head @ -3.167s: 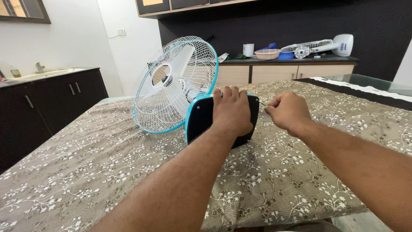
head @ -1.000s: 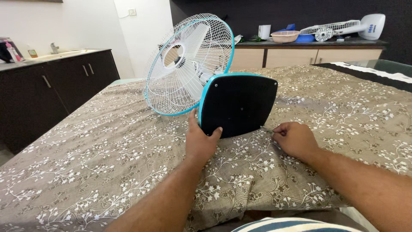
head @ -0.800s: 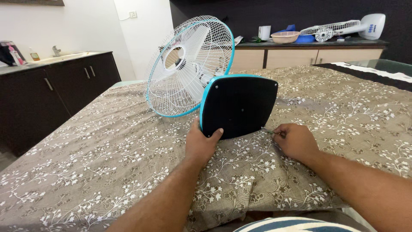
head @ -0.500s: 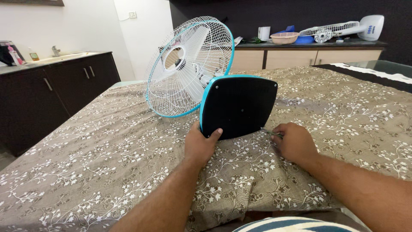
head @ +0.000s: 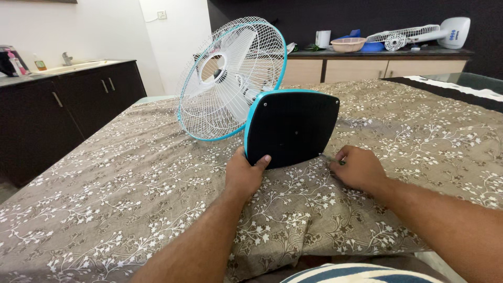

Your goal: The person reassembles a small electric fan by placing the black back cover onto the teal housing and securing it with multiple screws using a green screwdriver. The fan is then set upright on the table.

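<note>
Table fan (head: 236, 84) lies tipped on cloth-covered table (head: 105, 199), black base (head: 291, 128) facing up. Left hand (head: 243, 175) fingers clamp base's lower edge; right hand (head: 359, 167) fingers pinch thin screwdriver (head: 329, 158) at bottom corner. Judged light, rigid plastic; wire grille bendable, so hold by base rim.

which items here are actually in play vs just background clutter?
In play:
left hand gripping the lower corner of the black, blue-rimmed fan base
right hand pinching a thin metal tool at the base's edge
white wire-grille table fan

Lying about:
second white fan on the counter
pink bowl
white cup
</note>
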